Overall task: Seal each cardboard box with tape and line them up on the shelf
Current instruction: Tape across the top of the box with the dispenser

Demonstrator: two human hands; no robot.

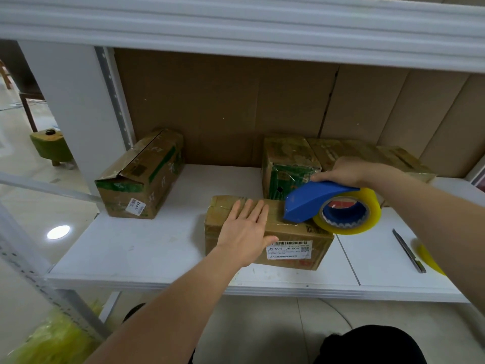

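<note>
A small cardboard box (pixel 291 248) with a white label lies near the front of the white shelf (pixel 147 248). My left hand (pixel 246 229) presses flat on its top, fingers spread. My right hand (pixel 346 170) grips a blue tape dispenser (pixel 312 200) loaded with a yellowish tape roll (pixel 367 214); the dispenser's nose rests on the box top beside my left fingers. A box with green tape (pixel 141 177) sits at the back left. Two more boxes (pixel 286 164) (pixel 372 153) stand at the back right, behind the dispenser.
A utility knife (pixel 409 250) lies on the shelf at the right, next to a second yellow tape roll (pixel 430 258) partly cut off by my arm. An upper shelf board (pixel 236 30) overhangs. Yellow plastic (pixel 52 337) lies on the floor at lower left.
</note>
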